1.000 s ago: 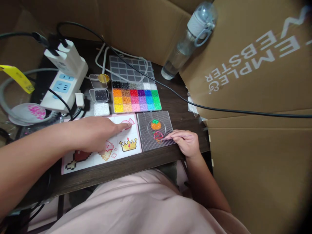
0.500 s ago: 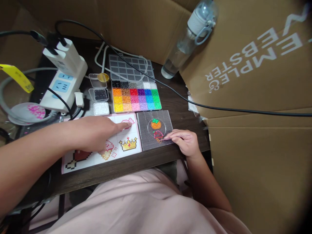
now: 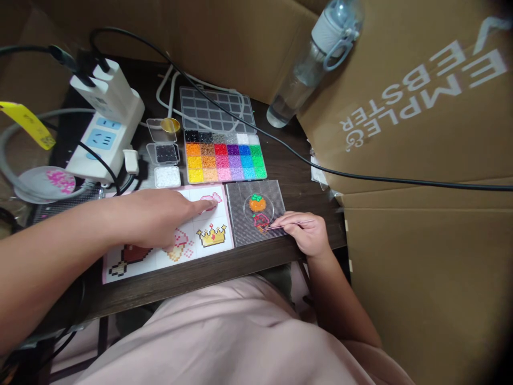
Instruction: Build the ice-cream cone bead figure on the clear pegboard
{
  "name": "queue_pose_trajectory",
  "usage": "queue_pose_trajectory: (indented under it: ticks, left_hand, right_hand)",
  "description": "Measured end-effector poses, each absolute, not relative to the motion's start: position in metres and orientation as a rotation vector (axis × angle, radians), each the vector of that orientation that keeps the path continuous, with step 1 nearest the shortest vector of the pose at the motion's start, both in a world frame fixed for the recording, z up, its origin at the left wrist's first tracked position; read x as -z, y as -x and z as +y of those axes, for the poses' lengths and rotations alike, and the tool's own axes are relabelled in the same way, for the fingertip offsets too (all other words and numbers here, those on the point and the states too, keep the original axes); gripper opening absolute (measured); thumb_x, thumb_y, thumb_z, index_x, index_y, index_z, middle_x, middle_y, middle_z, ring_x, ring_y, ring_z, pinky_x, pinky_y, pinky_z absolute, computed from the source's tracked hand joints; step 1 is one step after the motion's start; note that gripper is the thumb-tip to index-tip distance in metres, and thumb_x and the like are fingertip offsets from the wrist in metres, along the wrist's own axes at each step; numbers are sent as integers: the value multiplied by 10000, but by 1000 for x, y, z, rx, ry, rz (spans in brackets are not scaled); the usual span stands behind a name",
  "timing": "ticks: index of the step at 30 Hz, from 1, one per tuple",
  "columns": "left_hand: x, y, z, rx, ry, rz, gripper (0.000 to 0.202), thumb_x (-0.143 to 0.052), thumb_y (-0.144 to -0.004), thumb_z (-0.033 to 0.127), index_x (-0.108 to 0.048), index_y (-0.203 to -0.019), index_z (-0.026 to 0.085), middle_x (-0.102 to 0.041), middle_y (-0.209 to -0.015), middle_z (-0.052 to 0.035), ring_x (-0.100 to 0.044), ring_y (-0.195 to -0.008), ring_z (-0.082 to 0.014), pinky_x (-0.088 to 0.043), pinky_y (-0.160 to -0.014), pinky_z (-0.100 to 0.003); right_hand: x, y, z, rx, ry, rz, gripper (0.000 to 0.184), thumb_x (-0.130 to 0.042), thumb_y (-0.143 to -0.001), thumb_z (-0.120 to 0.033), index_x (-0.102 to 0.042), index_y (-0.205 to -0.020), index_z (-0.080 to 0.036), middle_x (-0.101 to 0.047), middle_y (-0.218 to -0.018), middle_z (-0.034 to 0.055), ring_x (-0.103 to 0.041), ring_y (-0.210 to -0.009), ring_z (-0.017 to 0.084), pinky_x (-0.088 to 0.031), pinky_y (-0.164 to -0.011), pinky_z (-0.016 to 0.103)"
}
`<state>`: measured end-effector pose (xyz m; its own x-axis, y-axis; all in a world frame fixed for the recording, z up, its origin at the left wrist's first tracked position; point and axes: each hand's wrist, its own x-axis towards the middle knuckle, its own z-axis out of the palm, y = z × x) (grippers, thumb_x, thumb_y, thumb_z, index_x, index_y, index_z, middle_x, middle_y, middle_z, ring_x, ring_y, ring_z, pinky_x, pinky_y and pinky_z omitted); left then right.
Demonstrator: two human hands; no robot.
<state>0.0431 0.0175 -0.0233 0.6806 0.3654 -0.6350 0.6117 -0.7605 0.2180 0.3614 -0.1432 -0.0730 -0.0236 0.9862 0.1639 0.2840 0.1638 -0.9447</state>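
My left hand (image 3: 160, 216) lies over a printed pattern sheet (image 3: 192, 264), its index finger stretched out onto a pink picture; it holds nothing. A pixel crown (image 3: 212, 235) and an ice cream (image 3: 180, 246) show on the same sheet. Thin pink tweezers (image 3: 290, 224) are pinched in my right hand (image 3: 306, 232). Their tips are at the lower end of a pink and brown bead figure (image 3: 261, 222) on a clear pegboard (image 3: 240, 230). Just above that figure sits an orange bead figure (image 3: 257, 202) with a green top. Any bead between the tips is too small to make out.
A sectioned box of coloured beads (image 3: 224, 158) stands open behind the pegboard. Small cases of black beads (image 3: 166, 153) and white beads (image 3: 167, 176) are beside it. A power strip (image 3: 106, 133), a water bottle (image 3: 298, 75) and a black cable (image 3: 280, 140) surround the work.
The whole view has shifted very slightly. My left finger stays on the pink picture, and the tweezers stay at the bead figure's lower end.
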Motion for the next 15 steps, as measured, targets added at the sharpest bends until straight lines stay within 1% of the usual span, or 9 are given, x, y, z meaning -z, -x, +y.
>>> queue_pose_trajectory:
  ticks: [3, 8, 12, 15]
  left_hand:
    - [20, -43, 16, 826, -2457, 763, 1120, -753, -702, 366, -134, -1635, 402, -689, -1054, -128, -658, -860, -306, -474, -688, -362]
    - [17, -44, 16, 832, -2465, 755, 1098, -724, -719, 356, -128, -1640, 390, -693, -1060, -134, -661, -846, -309, -467, -663, -348]
    - [9, -44, 15, 829, -2445, 746, 1041, -690, -752, 361, -153, -1643, 365, -703, -1033, -121, -648, -784, -262, -450, -654, -322]
    - [2, -44, 13, 812, -2434, 716, 1023, -676, -760, 319, -160, -1642, 371, -709, -1005, -97, -635, -761, -238, -443, -660, -313]
  right_hand:
    - [71, -360, -143, -930, 1303, -1488, 154, -719, -910, -332, -845, -868, -254, -826, -847, 68, -770, -763, 212, -608, -745, 349]
    - [69, -361, -142, -910, 1365, -1483, 218, -722, -899, -408, -843, -836, -238, -822, -828, 81, -770, -752, 231, -619, -734, 369]
    - [69, -361, -145, -889, 1369, -1490, 210, -726, -900, -402, -844, -829, -245, -820, -821, 81, -771, -744, 240, -626, -728, 377]
    - [69, -361, -145, -855, 1367, -1501, 173, -735, -899, -372, -843, -826, -258, -821, -821, 74, -773, -744, 239, -629, -727, 374]
